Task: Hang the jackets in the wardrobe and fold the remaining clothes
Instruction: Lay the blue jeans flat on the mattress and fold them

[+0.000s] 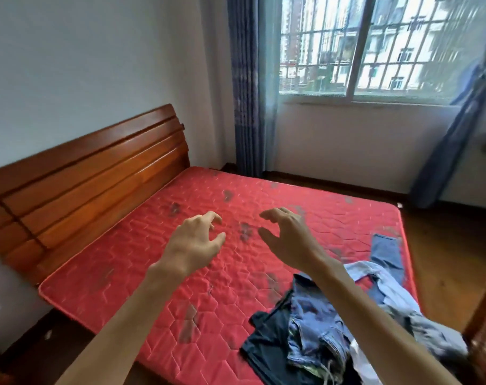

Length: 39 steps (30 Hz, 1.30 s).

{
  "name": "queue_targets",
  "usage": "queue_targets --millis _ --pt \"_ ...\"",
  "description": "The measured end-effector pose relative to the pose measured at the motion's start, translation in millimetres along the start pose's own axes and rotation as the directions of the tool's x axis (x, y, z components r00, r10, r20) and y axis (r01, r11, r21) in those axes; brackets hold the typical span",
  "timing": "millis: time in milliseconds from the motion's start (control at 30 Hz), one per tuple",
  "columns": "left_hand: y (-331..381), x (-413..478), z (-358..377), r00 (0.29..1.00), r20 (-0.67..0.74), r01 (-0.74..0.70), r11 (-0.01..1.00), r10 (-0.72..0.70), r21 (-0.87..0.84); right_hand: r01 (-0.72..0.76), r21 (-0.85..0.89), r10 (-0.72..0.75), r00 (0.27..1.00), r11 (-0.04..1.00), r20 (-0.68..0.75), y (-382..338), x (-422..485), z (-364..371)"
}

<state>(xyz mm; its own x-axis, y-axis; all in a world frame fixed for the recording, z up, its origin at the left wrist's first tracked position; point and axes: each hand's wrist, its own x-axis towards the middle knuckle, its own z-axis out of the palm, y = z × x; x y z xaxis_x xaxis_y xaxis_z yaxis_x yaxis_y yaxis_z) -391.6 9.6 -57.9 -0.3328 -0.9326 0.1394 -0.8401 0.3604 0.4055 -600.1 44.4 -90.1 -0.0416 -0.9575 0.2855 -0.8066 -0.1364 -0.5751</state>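
While it hovered over the red mattress (pixel 153 273), left hand (pixel 194 240): grip loose, fingers half curled, holding nothing.
Right hand (pixel 289 237): the same loose, empty grip, near the left, apart from it.
Clothes (pixel 319 337): lay in a crumpled heap at the mattress's near right corner, denim and dark pieces mixed.
Headboard (pixel 92 173): wooden, stood at the left.

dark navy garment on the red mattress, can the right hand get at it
Probably yes: the right hand hovers empty, and the dark navy garment lies partly exposed on the red quilted mattress, nothing between them.
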Motion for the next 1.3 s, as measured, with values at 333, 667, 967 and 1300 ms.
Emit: queue_targets --millis 333,667,967,1300 --pt "79.5 128.2 113.5 0.902 0.306 -0.271 0.952 0.303 -0.144 -0.318 0.007 0.316 0.94 0.948 -0.127 120.2 16.3 -31.5" --pt "106.7 139.8 280.6 0.717 0.621 -0.225 0.949 0.316 -0.223 -0.71 0.045 0.711 0.704 0.702 0.014 246.1 -50.3 6.1" --pt "66.0 111.8 431.5 0.526 0.85 0.168 0.98 0.003 -0.108 -0.922 0.091 0.886 0.387 0.377 0.255 351.1 -105.5 107.2" --pt "0.0 80.7 629.1 0.424 0.791 0.648 0.758 -0.44 0.074 -0.929 -0.22 0.92 0.22 0.299 0.323 461.0 -130.3 255.7"
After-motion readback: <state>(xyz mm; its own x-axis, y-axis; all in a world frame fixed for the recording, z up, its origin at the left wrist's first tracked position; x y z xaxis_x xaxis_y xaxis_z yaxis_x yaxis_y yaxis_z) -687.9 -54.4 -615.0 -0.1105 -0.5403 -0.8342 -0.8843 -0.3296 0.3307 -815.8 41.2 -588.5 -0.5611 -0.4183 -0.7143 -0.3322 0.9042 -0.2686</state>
